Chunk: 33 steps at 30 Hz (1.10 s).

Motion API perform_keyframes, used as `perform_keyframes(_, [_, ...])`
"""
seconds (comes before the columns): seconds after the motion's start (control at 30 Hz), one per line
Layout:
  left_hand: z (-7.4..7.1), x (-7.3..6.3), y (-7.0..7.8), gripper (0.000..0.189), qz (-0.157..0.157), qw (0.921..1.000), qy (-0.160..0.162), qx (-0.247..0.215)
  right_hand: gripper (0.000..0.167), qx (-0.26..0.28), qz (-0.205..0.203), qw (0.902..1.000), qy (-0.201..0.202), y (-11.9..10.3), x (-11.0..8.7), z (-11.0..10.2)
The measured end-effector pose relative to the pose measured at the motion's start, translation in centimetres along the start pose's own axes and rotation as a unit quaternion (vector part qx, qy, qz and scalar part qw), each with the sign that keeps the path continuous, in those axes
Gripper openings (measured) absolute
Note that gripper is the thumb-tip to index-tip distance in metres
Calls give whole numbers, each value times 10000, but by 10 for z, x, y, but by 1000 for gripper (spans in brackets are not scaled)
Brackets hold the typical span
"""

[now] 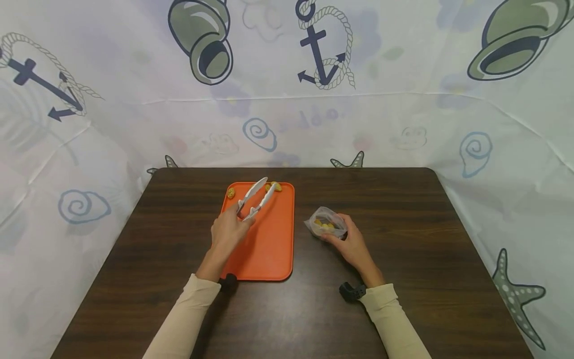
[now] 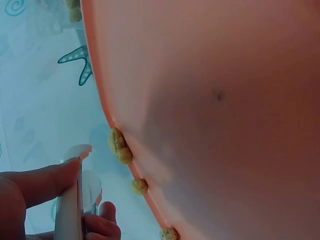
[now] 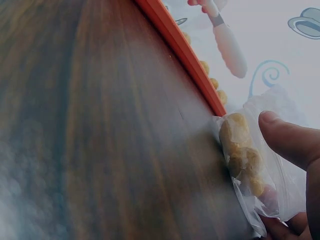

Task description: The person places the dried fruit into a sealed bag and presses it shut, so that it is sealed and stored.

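Note:
My left hand [image 1: 227,232] grips a pair of tongs [image 1: 267,196] with white tips, held above the far part of an orange tray [image 1: 269,249]. The tong arms stand apart, their tips near small yellow-brown lumps [image 1: 277,187] along the tray's far edge. Another lump [image 1: 230,193] sits at the far left corner. To the right of the tray, my right hand [image 1: 356,247] holds a clear plastic bag [image 3: 287,185] with thumb and fingers around its side. Several similar lumps [image 3: 245,160] lie inside the bag, whose mouth faces the tray.
A dark wooden table [image 1: 385,199] bears the tray and extends on both sides of it. Behind it hangs a pale printed cloth [image 1: 394,114] with anchors and shells. Dark straps [image 1: 352,291] sit at both wrists.

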State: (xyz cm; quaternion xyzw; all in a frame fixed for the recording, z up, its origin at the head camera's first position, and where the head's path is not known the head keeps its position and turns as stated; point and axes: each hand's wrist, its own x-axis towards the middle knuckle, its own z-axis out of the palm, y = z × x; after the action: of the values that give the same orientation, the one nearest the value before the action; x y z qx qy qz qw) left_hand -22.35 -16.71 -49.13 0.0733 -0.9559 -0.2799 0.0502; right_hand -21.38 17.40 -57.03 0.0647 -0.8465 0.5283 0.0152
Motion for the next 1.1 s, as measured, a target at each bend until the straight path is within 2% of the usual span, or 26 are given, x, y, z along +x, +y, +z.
perform_keyframes(0.6, [9, 16, 5, 43, -359, 9987, -311, 202, 69, -6, 55, 9999, -120, 2, 11, -7])
perform_keyframes(0.8, [13, 18, 2, 46, -473, 9975, -419, 307, 67, 15, 49, 10000, -81, 3, 9, -6])
perform_keyframes(1.1, [14, 21, 1, 43, -414, 9972, -486, 391, 68, 12, 30, 10000, -40, 5, 6, -3])
